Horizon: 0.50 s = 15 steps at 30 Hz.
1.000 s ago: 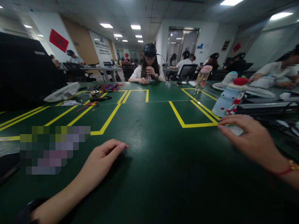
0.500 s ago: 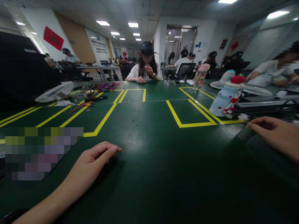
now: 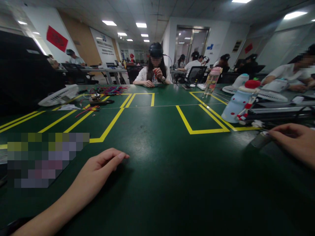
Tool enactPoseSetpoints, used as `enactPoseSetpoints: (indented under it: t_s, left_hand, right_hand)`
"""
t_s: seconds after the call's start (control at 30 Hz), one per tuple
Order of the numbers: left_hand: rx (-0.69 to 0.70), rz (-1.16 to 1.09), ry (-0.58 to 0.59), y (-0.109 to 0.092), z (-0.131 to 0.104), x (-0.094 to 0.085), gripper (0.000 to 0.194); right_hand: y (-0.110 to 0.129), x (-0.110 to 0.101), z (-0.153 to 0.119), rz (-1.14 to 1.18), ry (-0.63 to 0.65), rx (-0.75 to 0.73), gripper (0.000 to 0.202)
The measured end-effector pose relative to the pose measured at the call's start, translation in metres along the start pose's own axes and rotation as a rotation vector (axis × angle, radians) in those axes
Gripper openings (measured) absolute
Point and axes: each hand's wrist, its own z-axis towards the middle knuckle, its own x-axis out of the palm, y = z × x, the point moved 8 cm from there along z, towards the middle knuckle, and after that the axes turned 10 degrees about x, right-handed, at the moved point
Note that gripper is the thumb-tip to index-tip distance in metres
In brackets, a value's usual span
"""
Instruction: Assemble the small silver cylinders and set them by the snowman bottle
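My left hand (image 3: 104, 165) rests at the left of the green table (image 3: 157, 190), its fingers loosely curled and the thumb lying against the index finger. Nothing shows in it. At the right edge, my right hand (image 3: 294, 139) has thumb and index finger pinched at the right side of a small dark grey cylinder (image 3: 260, 141). This piece sits low by the tabletop; its exact kind is unclear. Just beyond it lies a crumpled white scrap (image 3: 257, 123), close to a light blue bottle (image 3: 232, 106) with a red top.
Yellow tape (image 3: 209, 132) marks the table. A pixelated patch (image 3: 49, 160) hides something at left. Behind it are a white fan (image 3: 60, 95), a motor part (image 3: 95, 97) and tangled wires (image 3: 110, 90). A clear bottle (image 3: 212, 82) stands far right; a person (image 3: 152, 73) sits opposite.
My right hand has shifted slightly right, uncovering more of the grey cylinder's upper end. The cylinder itself barely moves. My left hand stays in place.
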Motion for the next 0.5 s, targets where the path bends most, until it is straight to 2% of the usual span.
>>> enactPoseSetpoints:
  t_s: [0.2, 0.37, 0.5]
  left_hand:
    - [0.005, 0.021, 0.015, 0.0, 0.0, 0.0, 0.038]
    - [0.009, 0.031, 0.024, -0.008, -0.001, -0.001, 0.038]
    - [0.007, 0.042, 0.014, -0.009, -0.002, -0.002, 0.038]
  right_hand:
    - [-0.003, 0.003, 0.002, 0.025, 0.025, 0.005, 0.037]
    - [0.001, 0.0, -0.002, 0.055, 0.023, 0.01, 0.049]
    - [-0.002, 0.001, 0.004, 0.076, 0.078, 0.026, 0.046]
